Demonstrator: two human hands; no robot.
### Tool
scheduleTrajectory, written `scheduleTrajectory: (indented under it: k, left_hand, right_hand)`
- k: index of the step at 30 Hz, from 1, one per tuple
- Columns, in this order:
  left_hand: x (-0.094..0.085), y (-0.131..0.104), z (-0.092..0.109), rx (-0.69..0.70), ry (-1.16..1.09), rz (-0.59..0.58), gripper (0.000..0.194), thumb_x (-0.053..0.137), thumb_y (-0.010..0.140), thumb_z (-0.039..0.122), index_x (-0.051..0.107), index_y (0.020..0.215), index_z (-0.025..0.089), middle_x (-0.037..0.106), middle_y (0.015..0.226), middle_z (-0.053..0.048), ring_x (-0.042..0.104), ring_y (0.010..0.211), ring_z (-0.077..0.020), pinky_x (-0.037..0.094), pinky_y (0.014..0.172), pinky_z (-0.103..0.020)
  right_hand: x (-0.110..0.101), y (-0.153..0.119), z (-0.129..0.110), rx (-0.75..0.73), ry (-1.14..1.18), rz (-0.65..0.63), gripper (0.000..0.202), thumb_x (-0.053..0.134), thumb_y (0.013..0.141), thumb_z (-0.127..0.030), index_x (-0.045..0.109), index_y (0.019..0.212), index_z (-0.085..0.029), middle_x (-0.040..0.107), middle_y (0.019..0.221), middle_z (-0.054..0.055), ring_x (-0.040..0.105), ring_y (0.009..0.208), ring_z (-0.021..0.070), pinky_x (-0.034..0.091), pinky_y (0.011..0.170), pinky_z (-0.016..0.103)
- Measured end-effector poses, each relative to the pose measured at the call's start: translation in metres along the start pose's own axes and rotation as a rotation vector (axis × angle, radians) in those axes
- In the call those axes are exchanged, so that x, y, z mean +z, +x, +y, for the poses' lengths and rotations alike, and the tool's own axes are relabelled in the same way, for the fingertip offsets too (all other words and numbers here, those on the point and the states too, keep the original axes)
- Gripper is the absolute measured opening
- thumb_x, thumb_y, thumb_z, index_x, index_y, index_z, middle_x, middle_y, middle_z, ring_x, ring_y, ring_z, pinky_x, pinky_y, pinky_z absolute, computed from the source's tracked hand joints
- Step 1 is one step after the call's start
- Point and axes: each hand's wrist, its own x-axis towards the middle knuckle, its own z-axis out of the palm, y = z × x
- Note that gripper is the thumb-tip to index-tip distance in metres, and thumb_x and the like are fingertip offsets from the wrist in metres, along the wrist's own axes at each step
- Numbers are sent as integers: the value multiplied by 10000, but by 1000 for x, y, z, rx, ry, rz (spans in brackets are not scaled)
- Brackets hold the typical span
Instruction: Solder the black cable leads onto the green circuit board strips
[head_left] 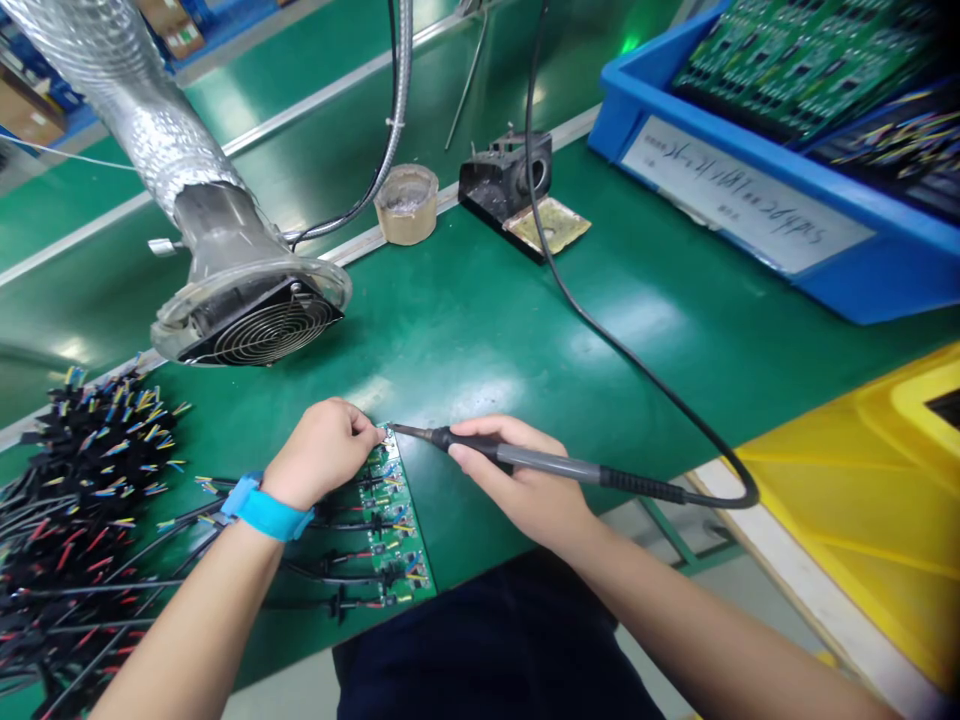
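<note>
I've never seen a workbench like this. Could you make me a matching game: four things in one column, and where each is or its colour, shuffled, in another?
Things:
1. Soldering iron
2. Wristband
3. Circuit board panel
4. Round wire grille

Places and colours:
A. Green, lying on the bench
B. At the lower end of the silvery duct
C. Held in the right hand
D. Bright blue, worn just behind the left hand

Right pairs: 1-C, 2-D, 3-A, 4-B.
</note>
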Motion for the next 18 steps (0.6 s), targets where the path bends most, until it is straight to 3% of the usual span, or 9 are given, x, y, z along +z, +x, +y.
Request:
scheduleTrajectory:
  k: [7, 12, 15, 18]
  left_hand:
    - [-3, 3, 1, -41, 20, -52, 276, 534, 716, 368, 564, 533, 163, 543, 543, -2, 444, 507, -118, 304, 502, -252]
    - [-5, 4, 2, -50, 12, -88, 351, 521, 715, 408, 486, 449, 181, 385, 426, 36, 320, 439, -99, 260, 468, -259]
    - [-5, 5, 2, -36, 4, -99, 376, 514, 712, 404, 438, 411, 192, 304, 403, 49, 273, 429, -98, 240, 466, -267]
    - [-7, 5, 1, -16, 0, -90, 359, 516, 698, 383, 420, 405, 199, 305, 392, 51, 285, 420, -101, 236, 466, -266]
  right_hand:
    - [1, 1, 1, -14, -12, -8, 78, 625, 746, -222, 654, 816, -201, 688, 782, 12, 644, 705, 143, 525, 683, 263]
    - [-3, -1, 2, 102, 108, 56, 125, 613, 760, -292, 643, 834, -196, 676, 715, 16, 634, 627, 151, 524, 615, 290]
    - [-21, 0, 3, 132, 190, 158, 151, 618, 768, -324, 631, 846, -195, 647, 644, 6, 612, 553, 145, 507, 546, 283]
    - [-54, 10, 0, 45, 237, 318, 171, 639, 763, -341, 623, 869, -207, 629, 641, 3, 609, 556, 148, 505, 558, 294]
